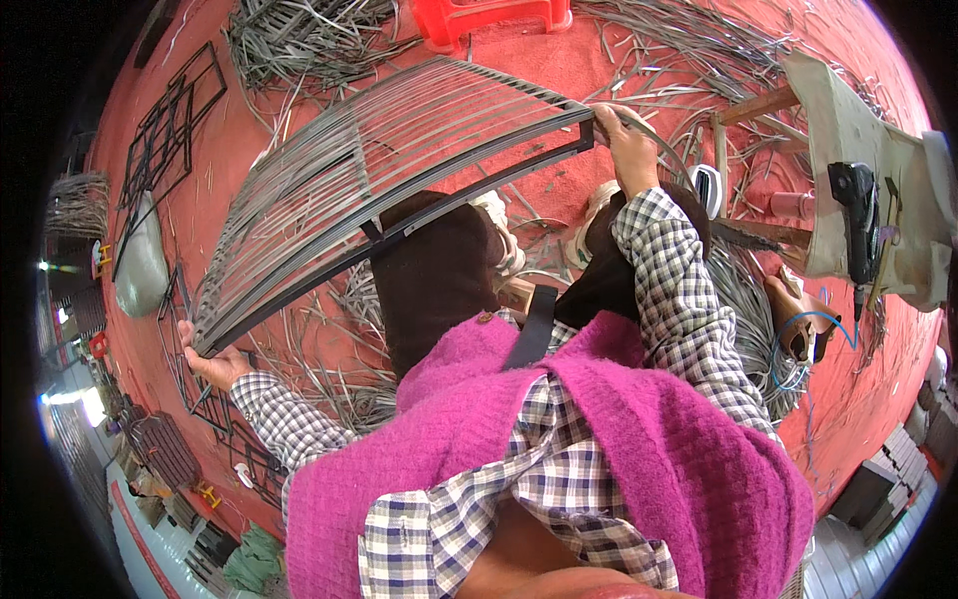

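A dark metal frame strung with grey flat strips [329,190] spans the space in front of my knees, tilted, its right end higher than its left. My left hand [215,361] is closed around its near left corner. At the right corner, my right hand [631,148] grips the frame, fingers curled over the end. A loose grey strip [667,145] curves from beside my right hand down toward my knee; whether the fingers also pinch it cannot be made out. The strips run side by side along the frame, and one band crosses them.
Bundles of grey strips [299,45] lie on the red floor [559,80]. A red plastic stool [489,20] stands ahead. At right, a cloth-draped stand [838,130] carries a black power tool [855,220] with a blue hose [833,319]. Bare dark frames [175,125] lie at left.
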`<state>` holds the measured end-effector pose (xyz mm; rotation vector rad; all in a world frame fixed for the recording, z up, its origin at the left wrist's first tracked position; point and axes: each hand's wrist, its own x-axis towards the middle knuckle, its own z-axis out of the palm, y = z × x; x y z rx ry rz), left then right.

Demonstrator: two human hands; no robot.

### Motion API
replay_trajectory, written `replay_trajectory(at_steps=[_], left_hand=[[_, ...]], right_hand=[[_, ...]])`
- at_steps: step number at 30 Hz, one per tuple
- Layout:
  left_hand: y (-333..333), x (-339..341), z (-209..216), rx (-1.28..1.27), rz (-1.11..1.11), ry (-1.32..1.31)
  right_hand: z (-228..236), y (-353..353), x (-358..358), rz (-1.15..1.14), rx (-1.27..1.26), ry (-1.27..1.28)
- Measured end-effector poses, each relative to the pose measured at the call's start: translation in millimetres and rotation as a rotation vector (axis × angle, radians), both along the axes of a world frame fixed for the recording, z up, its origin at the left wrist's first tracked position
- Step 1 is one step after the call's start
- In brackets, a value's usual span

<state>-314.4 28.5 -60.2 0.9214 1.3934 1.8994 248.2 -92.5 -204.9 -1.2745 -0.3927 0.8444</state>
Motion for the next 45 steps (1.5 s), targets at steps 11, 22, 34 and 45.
replay_trajectory(at_steps=[11,22,34,45], left_hand=[[-23,-103,-94,-0.452,0.394,-0.195],[-26,78,-13,-0.277,-0.163,0.914],[-54,265,-19,-0.55,-1.436,0.762],[-20,298,-33,-0.308,-1.721,1.185]], right_hand=[[45,36,-43,0.159,-0.06,-0.116],[83,-6,-105,0.439,0.019,0.007],[73,-31,-93,0.501,-0.075,0.21],[133,-77,-80,0.673,-0.472,0.172]])
